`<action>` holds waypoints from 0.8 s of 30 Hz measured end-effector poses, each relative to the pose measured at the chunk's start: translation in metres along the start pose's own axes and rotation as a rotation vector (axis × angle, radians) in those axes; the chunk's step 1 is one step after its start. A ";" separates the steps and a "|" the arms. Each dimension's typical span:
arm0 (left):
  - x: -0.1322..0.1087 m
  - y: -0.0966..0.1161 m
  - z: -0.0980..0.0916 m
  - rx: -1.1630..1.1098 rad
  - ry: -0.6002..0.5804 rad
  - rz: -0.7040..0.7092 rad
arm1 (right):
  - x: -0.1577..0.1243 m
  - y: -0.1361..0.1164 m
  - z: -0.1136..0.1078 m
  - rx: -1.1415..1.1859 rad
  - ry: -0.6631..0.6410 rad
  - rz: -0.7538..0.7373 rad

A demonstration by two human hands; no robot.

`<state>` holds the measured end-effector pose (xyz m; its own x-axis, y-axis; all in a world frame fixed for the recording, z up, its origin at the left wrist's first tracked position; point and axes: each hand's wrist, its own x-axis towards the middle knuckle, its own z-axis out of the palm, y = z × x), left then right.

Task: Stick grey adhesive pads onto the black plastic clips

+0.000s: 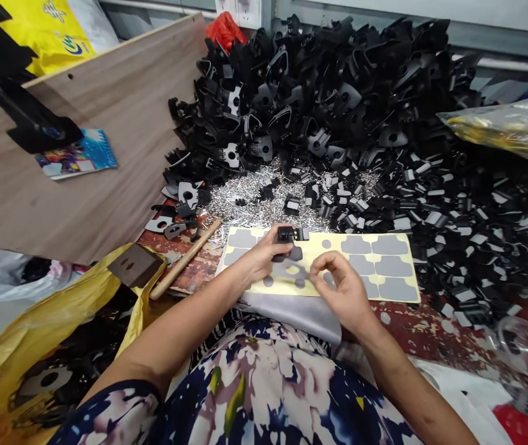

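Note:
My left hand [266, 253] grips a black plastic clip part [286, 236] above the sheet. Just to its right, my right hand [340, 287] has thumb and fingertips pinched together. Anything between those fingertips is too small or blurred to make out. Beneath both hands lies a yellow backing sheet of grey stickers [391, 267], some of its places bare yellow. A smooth grey sheet [291, 312] hangs over the table edge below it.
Behind the sheet are a heap of metal pins [249, 201] and a tall pile of black plastic parts [328, 93]. Small black pieces [458, 235] spread rightward. A wooden stick [187, 259], an open yellow bag [60, 327] and a wooden board [120, 136] are on the left.

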<state>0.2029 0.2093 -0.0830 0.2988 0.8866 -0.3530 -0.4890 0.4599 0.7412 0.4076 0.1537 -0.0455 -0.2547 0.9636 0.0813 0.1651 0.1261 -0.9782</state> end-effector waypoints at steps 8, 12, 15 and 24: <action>-0.028 -0.003 0.009 -0.244 -0.138 -0.061 | 0.023 0.018 -0.011 0.136 0.133 0.037; -0.026 -0.007 0.010 -0.249 -0.169 -0.043 | 0.023 0.024 -0.003 0.147 0.139 0.043; -0.026 -0.008 0.011 -0.241 -0.173 -0.016 | 0.025 0.030 0.001 0.146 0.173 0.048; -0.025 -0.009 0.012 -0.231 -0.156 -0.014 | 0.028 0.038 0.003 0.153 0.239 0.047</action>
<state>0.2093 0.1823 -0.0738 0.4201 0.8703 -0.2569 -0.6527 0.4865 0.5807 0.4043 0.1845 -0.0806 -0.0155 0.9981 0.0598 0.0211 0.0601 -0.9980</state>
